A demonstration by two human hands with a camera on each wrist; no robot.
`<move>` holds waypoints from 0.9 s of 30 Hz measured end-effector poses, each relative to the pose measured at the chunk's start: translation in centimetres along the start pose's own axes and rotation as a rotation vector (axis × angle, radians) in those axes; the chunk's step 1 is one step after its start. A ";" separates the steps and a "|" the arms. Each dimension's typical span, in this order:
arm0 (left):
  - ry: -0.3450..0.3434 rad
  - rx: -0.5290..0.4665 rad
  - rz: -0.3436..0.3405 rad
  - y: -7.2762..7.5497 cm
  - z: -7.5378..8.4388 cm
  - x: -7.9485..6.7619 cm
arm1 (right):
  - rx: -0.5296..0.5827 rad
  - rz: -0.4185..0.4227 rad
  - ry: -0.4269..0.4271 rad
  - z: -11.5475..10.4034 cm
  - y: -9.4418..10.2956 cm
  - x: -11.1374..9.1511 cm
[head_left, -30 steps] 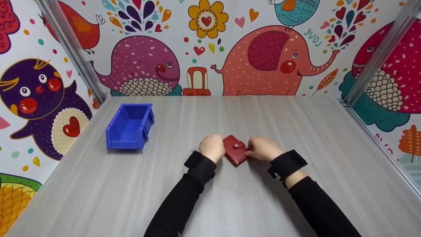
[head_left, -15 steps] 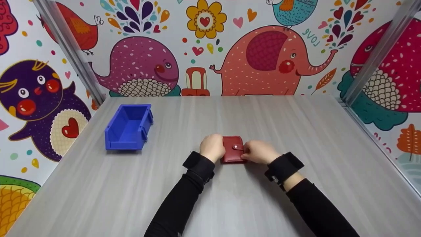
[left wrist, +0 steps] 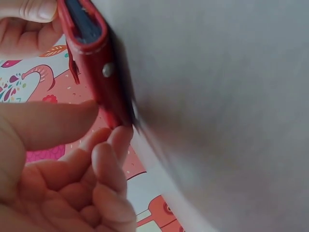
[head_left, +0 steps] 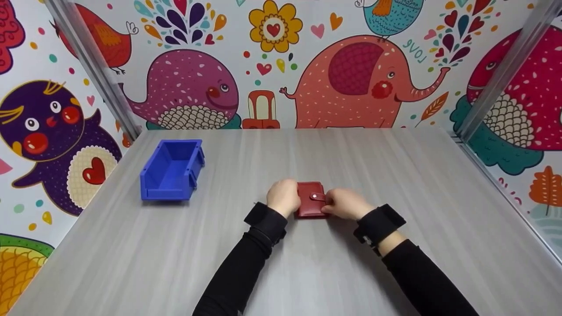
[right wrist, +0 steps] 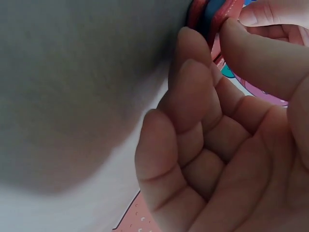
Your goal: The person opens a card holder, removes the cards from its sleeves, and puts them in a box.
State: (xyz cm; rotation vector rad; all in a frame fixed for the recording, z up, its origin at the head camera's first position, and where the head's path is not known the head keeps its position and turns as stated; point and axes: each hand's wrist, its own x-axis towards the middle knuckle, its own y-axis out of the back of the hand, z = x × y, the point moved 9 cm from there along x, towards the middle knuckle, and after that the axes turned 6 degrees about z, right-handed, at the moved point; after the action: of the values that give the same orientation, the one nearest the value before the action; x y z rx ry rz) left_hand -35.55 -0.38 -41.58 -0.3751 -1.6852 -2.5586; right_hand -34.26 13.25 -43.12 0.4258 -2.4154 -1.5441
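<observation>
Between the two hands, close over the grey table, is a small red wallet [head_left: 311, 201] with a snap strap across its front. My left hand [head_left: 283, 196] pinches its left edge; the left wrist view shows the thumb and fingers at the wallet's spine [left wrist: 94, 63], near a metal stud. My right hand [head_left: 349, 203] pinches the opposite edge beside the strap. In the right wrist view the right thumb and curled fingers [right wrist: 193, 92] meet at the wallet's open side, where a dark inside shows between the red covers.
A blue plastic bin [head_left: 171, 171] with a low front stands on the table [head_left: 246, 263] to the left. Walls with printed cartoon animals rise behind and at both sides, with metal posts [head_left: 94, 66] at the corners.
The wallet has turned from a slanted position to lie square between the hands. The right hand shifted slightly left and down with it; over the last half second little differs.
</observation>
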 end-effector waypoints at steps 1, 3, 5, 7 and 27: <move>-0.001 -0.002 0.000 0.0 0.0 0.0 | 0.004 0.000 0.001 0.0 0.0 0.0; -0.005 -0.005 -0.001 0.0 0.0 -0.1 | 0.006 -0.004 0.001 0.0 0.0 0.0; -0.013 -0.005 -0.003 0.1 0.1 -0.1 | -0.001 -0.008 -0.004 0.0 0.0 0.0; -0.014 -0.008 -0.012 0.1 0.1 -0.2 | -0.013 -0.010 -0.006 0.0 0.1 0.0; 0.016 0.050 -0.054 0.6 0.3 -1.2 | -0.081 0.100 -0.014 -0.8 1.6 0.7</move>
State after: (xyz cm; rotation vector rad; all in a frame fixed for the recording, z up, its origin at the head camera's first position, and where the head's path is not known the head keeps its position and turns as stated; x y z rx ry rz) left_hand -34.28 -0.48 -41.25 -0.3088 -1.7744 -2.5434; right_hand -34.79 12.99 -41.34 0.2747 -2.3367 -1.5998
